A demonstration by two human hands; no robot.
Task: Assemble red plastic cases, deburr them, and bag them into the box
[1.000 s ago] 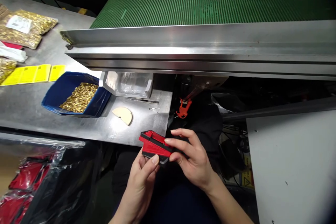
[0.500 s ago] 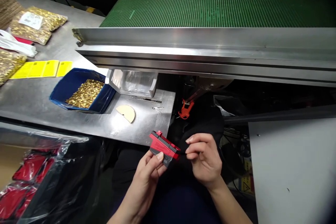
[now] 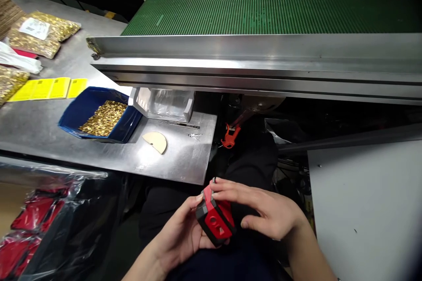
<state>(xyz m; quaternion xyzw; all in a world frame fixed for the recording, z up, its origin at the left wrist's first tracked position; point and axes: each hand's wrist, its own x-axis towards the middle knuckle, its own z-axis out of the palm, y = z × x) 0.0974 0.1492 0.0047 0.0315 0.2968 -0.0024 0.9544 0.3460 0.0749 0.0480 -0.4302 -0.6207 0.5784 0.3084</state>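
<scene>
Left grip (image 3: pixel 184 235) holds an angular red-black device (image 3: pixel 217 225); right grip (image 3: pixel 268 211), spread, touches it.

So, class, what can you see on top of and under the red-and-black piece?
On top, the right hand lays its fingertips. Below, some fingers of the left hand show under the red-and-black piece. Its underside, and anything else there, cannot be seen.

The location is a factory assembly station. Indicators: a ribbed green conveyor belt (image 3: pixel 247 11) in a metal frame (image 3: pixel 247 47); a metal bench (image 3: pixel 184 162); a blue bin (image 3: pixel 128 127) of loose gold-coloured parts (image 3: pixel 103 118); a labelled bulk bag (image 3: pixel 54 37) of similar-looking pieces; plastic-wrapped red items (image 3: pixel 34 213) stacked in a lined box (image 3: pixel 8 202).
</scene>
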